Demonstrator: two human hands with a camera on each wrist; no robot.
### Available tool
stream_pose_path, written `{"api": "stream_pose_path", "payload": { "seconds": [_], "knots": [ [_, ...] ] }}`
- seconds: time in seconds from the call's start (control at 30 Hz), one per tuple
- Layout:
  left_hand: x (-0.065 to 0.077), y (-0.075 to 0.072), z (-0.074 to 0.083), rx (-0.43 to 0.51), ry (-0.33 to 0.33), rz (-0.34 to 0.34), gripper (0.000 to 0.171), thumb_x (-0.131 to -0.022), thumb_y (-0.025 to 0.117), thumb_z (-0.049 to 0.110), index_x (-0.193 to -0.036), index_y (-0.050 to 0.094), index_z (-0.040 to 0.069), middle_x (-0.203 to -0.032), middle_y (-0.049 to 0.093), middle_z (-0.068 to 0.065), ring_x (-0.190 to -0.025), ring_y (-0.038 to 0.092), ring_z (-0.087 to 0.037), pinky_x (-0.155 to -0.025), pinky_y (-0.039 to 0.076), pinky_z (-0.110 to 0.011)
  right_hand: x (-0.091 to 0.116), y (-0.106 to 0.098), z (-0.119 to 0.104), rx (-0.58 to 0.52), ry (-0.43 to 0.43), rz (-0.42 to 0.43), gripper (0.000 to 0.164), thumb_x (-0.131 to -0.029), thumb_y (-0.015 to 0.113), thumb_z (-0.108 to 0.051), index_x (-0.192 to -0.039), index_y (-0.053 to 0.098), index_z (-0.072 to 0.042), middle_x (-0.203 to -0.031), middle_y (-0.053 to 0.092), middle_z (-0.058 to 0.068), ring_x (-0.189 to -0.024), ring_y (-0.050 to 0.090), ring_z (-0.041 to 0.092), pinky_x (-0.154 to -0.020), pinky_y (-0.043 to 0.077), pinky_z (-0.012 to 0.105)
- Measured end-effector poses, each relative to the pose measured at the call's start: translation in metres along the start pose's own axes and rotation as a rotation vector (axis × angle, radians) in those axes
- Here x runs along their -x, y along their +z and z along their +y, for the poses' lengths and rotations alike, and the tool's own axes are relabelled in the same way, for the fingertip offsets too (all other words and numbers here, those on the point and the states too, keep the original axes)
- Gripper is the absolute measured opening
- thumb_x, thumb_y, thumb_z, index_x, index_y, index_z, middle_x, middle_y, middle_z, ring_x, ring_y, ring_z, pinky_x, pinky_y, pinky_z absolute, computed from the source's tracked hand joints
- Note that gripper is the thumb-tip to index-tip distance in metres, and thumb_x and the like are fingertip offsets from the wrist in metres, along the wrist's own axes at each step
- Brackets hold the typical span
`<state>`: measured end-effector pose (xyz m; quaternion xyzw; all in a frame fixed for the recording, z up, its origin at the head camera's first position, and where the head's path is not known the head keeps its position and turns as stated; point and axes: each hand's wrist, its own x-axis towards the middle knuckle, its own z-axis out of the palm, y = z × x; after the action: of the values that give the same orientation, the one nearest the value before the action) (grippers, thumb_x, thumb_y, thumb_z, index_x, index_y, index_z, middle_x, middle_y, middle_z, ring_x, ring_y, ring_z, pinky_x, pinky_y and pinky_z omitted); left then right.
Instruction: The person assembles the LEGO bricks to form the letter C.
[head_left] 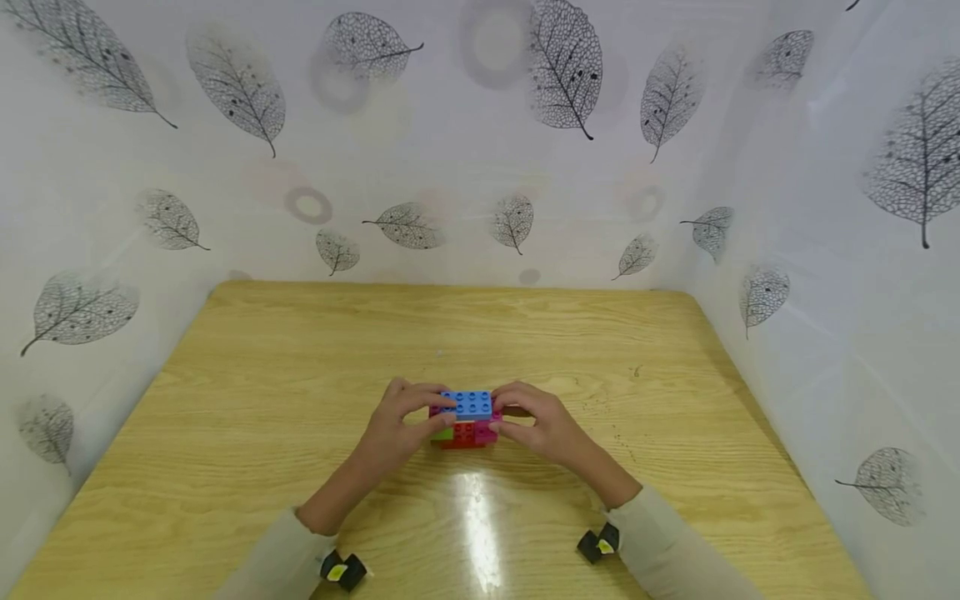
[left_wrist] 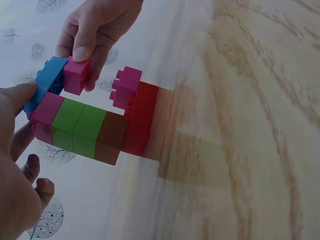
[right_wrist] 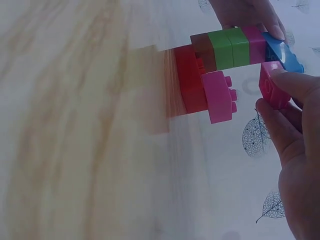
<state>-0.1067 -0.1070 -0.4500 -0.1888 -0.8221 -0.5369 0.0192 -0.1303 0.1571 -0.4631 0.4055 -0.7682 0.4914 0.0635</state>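
Note:
A small building-brick structure stands on the table between both hands. Its base is a red brick (left_wrist: 142,120). At one end of it rises a column with a brown brick (left_wrist: 111,137), two green bricks (left_wrist: 89,129) and a magenta brick (left_wrist: 49,114). On the base's other end sits a lone pink brick (right_wrist: 218,97), studs up. Across the column's top lies a blue brick (head_left: 474,405), its right part overhanging. My left hand (head_left: 393,423) grips the blue brick's left end. Between thumb and fingers, my right hand (head_left: 549,427) pinches another pink brick (right_wrist: 270,86) at the overhanging end.
The wooden table (head_left: 315,333) carries a bright light reflection in front of the structure. A white leaf-patterned covering (head_left: 450,167) rises behind the table and along its sides. Black wrist devices sit by the left sleeve (head_left: 288,554) and right sleeve (head_left: 660,533).

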Motion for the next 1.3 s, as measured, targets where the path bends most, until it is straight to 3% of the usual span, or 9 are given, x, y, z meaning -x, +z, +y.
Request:
{"api": "stream_pose_path", "payload": {
  "seconds": [0.2, 0.47, 0.7, 0.93, 1.1, 1.3],
  "knots": [
    [0.0002, 0.0010, -0.0003, -0.028, 0.037, 0.023, 0.020, -0.090, 0.077, 0.027, -0.110, 0.078, 0.025, -0.130, 0.068, -0.003, -0.101, 0.041, -0.015, -0.080, 0.042, -0.040, 0.0019, -0.0009, 0.0030, -0.042, -0.021, 0.021, 0.028, -0.083, 0.075, 0.011, -0.105, 0.066, -0.003, -0.116, 0.066, 0.017, -0.110, 0.066, 0.020, -0.082, 0.060, 0.040],
    [-0.0012, 0.0028, -0.0013, -0.041, 0.058, 0.036, 0.020, -0.089, 0.078, 0.027, -0.109, 0.079, 0.025, -0.127, 0.068, 0.005, -0.099, 0.041, -0.014, -0.079, 0.044, -0.043, 0.0033, -0.0029, 0.0030, -0.064, -0.039, 0.026, 0.025, -0.087, 0.072, 0.009, -0.108, 0.066, -0.003, -0.117, 0.066, 0.018, -0.113, 0.065, 0.018, -0.085, 0.059, 0.036],
    [-0.0011, 0.0035, -0.0009, -0.066, 0.080, 0.051, 0.020, -0.088, 0.078, 0.026, -0.108, 0.079, 0.024, -0.126, 0.070, -0.003, -0.099, 0.042, -0.012, -0.078, 0.046, -0.044, 0.0032, -0.0041, 0.0041, -0.074, -0.012, 0.020, 0.023, -0.088, 0.072, 0.007, -0.107, 0.067, -0.004, -0.116, 0.067, 0.017, -0.112, 0.065, 0.018, -0.085, 0.059, 0.037],
    [-0.0026, 0.0040, -0.0019, -0.144, 0.133, 0.092, 0.020, -0.086, 0.080, 0.026, -0.107, 0.079, 0.025, -0.122, 0.070, 0.006, -0.098, 0.042, -0.010, -0.075, 0.046, -0.042, 0.0004, -0.0070, 0.0021, -0.065, 0.035, -0.006, 0.020, -0.089, 0.073, 0.003, -0.106, 0.065, -0.006, -0.118, 0.066, 0.015, -0.113, 0.065, 0.019, -0.088, 0.058, 0.034],
    [-0.0027, 0.0055, -0.0050, -0.114, 0.126, 0.078, 0.020, -0.088, 0.079, 0.026, -0.108, 0.078, 0.026, -0.126, 0.069, 0.006, -0.101, 0.041, -0.010, -0.080, 0.045, -0.044, 0.0000, -0.0078, 0.0012, -0.064, 0.046, -0.017, 0.022, -0.088, 0.074, 0.004, -0.105, 0.065, -0.005, -0.119, 0.065, 0.016, -0.114, 0.065, 0.021, -0.089, 0.057, 0.033],
    [-0.0010, 0.0076, -0.0060, -0.114, 0.185, 0.086, 0.019, -0.089, 0.078, 0.021, -0.107, 0.077, 0.024, -0.128, 0.067, 0.006, -0.103, 0.042, -0.012, -0.082, 0.042, -0.039, -0.0002, -0.0081, -0.0034, -0.056, 0.062, -0.008, 0.026, -0.083, 0.075, 0.011, -0.104, 0.065, 0.001, -0.119, 0.065, 0.022, -0.112, 0.065, 0.029, -0.088, 0.058, 0.040]
  ]
}}
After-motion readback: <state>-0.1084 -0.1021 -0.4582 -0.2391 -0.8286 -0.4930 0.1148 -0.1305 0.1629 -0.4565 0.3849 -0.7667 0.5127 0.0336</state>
